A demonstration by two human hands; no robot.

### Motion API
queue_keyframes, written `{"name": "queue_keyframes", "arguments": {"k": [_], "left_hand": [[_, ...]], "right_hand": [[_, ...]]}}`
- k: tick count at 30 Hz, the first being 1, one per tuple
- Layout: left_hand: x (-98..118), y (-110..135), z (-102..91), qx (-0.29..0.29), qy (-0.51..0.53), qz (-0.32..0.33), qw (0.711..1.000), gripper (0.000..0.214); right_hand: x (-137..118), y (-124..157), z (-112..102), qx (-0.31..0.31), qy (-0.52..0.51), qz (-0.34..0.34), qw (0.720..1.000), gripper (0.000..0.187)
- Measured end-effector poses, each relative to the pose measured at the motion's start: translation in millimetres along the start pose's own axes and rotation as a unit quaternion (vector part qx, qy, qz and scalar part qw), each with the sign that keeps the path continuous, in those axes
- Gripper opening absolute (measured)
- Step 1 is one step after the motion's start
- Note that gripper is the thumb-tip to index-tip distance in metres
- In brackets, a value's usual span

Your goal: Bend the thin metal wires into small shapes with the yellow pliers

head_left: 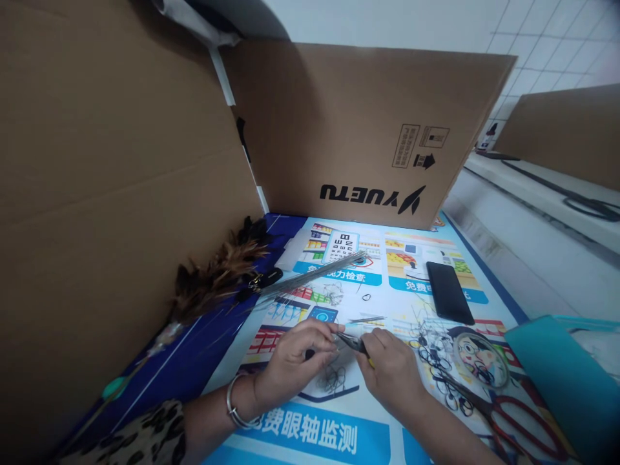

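Pliers (pixel 355 343) in right hand (pixel 390 365); upside-down "YUETU" (pixel 361 194) on cardboard (pixel 339 129).

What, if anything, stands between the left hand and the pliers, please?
Nothing visible does: the pliers, held in the right hand, point at the left hand, their tips right beside it. Whether they touch, I cannot tell.

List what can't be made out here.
All in the head view:
Whatever the left hand may be pinching by the tip of the pliers: too small, partly behind fingers.
Most of the pliers' handles: covered by the right hand.
Full extent of the teal container: cut off by the right edge.
Number of small loops: too small and jumbled to count.
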State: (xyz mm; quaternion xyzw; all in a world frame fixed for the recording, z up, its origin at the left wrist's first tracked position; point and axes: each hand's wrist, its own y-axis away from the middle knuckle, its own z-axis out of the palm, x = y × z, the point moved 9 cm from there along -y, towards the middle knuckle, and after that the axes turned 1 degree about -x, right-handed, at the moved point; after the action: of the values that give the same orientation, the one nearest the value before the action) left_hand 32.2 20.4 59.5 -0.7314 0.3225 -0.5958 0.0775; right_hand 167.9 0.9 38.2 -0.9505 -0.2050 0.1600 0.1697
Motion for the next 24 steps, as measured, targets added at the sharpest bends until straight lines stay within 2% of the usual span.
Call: {"name": "queue_keyframes", "arguments": {"k": [12,17,21,24], "left_hand": [[-6.1,-1.6,-0.1,0.003,-0.003,-0.022,1.0,0.011],[-27.5,-0.2,-4.9,0.034,0.032,-0.11,0.993,0.003],[-50.8,2.9,-4.2,0.05,0.128,-0.204,0.969,0.006],[-60.3,4.6,-2.2,0.056,0.184,-0.238,0.952,0.008]], "right_hand": [[3.1,1.0,3.6,-0.022,-0.002,0.024,0.999,0.01],[7.6,-1.5,4.3,-0.025,0.011,0.032,0.999,0.01],[15.3,-4.3,4.4,-0.016,-0.008,0.032,0.999,0.008],[20.6,-4.1,9.1,-0.021,-0.025,0.037,0.999,0.007]]}}
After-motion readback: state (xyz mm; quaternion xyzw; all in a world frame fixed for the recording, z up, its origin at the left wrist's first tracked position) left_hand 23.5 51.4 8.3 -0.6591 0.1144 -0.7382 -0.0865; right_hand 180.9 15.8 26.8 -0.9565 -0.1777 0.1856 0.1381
